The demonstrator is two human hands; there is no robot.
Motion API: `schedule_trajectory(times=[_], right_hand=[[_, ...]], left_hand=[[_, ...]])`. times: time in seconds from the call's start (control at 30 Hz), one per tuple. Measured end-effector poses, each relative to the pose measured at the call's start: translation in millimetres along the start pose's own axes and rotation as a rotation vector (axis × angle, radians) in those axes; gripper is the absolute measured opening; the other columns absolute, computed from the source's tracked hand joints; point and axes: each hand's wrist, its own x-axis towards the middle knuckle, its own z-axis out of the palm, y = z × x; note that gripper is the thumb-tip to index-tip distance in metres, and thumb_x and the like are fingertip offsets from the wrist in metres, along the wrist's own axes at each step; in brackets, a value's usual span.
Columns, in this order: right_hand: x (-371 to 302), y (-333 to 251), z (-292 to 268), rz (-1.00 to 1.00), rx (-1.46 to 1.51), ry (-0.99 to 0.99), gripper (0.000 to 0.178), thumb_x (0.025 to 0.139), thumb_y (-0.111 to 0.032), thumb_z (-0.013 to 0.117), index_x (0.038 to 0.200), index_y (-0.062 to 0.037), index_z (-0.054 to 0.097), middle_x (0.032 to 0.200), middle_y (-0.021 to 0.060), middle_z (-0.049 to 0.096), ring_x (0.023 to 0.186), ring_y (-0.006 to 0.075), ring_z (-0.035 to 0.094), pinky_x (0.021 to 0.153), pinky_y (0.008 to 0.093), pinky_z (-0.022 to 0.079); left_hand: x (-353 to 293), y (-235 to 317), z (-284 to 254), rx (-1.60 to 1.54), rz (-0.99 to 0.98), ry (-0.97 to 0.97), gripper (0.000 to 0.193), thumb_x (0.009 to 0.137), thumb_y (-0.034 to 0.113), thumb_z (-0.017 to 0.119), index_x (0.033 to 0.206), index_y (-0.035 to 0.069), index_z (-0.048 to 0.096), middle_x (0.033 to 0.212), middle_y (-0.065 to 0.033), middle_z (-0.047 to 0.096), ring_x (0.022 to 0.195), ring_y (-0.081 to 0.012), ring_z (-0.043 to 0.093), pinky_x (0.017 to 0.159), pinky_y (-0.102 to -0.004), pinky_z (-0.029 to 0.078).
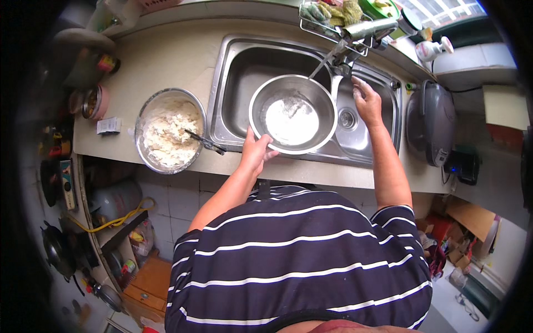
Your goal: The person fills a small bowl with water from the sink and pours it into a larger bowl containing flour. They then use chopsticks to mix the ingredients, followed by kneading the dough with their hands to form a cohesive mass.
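The left hand (256, 152) has its grip on the rim of a steel bowl (326, 111) over the sink (236, 72), between seven and eight o'clock. Water runs in from the faucet (369, 29) at one. Near three, the right hand (366, 102) hangs empty, fingers apart. A dough bowl (137, 136) sits on the table (172, 55) at nine.

The left hand (256, 154) gripped the near rim of a steel basin (262, 112) over the sink (242, 72) as water (326, 62) ran from the faucet (371, 29) to its far edge. The right hand (368, 104) hung above the right compartment (353, 137), fingers spread. A bowl (145, 156) of white mixture (166, 136) stood on the tabletop (125, 75).
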Motion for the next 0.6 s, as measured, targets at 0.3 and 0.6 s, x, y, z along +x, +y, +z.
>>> schedule_trajectory(times=[0.3, 0.6], right_hand=[[35, -17, 15, -0.106, 0.074, -0.019, 0.035, 0.088, -0.008, 0.062, 0.122, -0.0135, 0.068, 0.11, 0.0126, 0.072, 0.098, 0.0267, 0.07, 0.081, 0.0338, 0.053], [42, -12, 7, -0.062, 0.001, -0.046, 0.034, 0.088, -0.009, 0.062, 0.121, -0.014, 0.068, 0.11, 0.012, 0.072, 0.098, 0.0261, 0.071, 0.081, 0.0329, 0.053]], left_hand=[[7, -4, -19, -0.097, -0.007, -0.004, 0.056, 0.085, 0.004, 0.057, 0.135, 0.019, 0.037, 0.105, -0.0047, 0.055, 0.081, -0.0159, 0.061, 0.057, -0.0274, 0.058], [39, -2, 10, -0.192, 0.193, 0.128, 0.06, 0.086, 0.001, 0.053, 0.139, 0.02, 0.033, 0.117, -0.0063, 0.053, 0.093, -0.0185, 0.06, 0.062, -0.0315, 0.06]])
